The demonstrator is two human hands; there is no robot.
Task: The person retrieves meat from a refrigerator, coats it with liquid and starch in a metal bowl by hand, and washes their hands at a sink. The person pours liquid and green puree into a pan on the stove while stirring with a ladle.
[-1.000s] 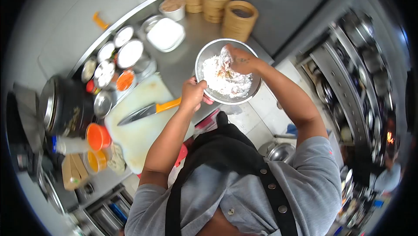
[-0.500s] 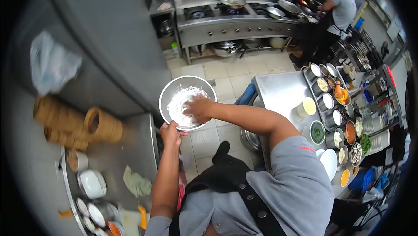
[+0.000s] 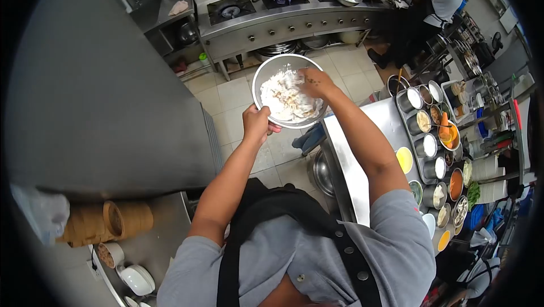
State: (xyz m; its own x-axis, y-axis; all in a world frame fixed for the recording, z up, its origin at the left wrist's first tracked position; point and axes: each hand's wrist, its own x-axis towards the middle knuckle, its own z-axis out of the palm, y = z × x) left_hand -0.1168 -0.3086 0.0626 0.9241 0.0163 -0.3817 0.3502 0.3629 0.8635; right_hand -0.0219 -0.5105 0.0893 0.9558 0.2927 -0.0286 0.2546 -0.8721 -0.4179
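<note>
A metal mixing bowl (image 3: 259, 74) is held up in front of me, tilted a little toward me. White floury food with light brown bits (image 3: 283, 98) fills its bottom. My left hand (image 3: 258, 123) grips the near left rim, thumb over the edge and fingers beneath. Inside the bowl's right side, my right hand (image 3: 315, 83) is in the floury food, its fingers smeared by motion. Whether those fingers are open or closed does not show.
A steel worktable (image 3: 354, 154) with a tray of several ingredient tins (image 3: 412, 100) stands at my right. Ahead is a stove (image 3: 294, 23) with pans; another person (image 3: 442, 1) works at its far end. Bamboo steamers (image 3: 113, 222) sit at lower left, below a tall grey cabinet (image 3: 113, 97).
The bowl has shifted right and up in view with both hands, and my view has turned. My right hand has moved to the bowl's right side. Brown bits now show in the white food.
</note>
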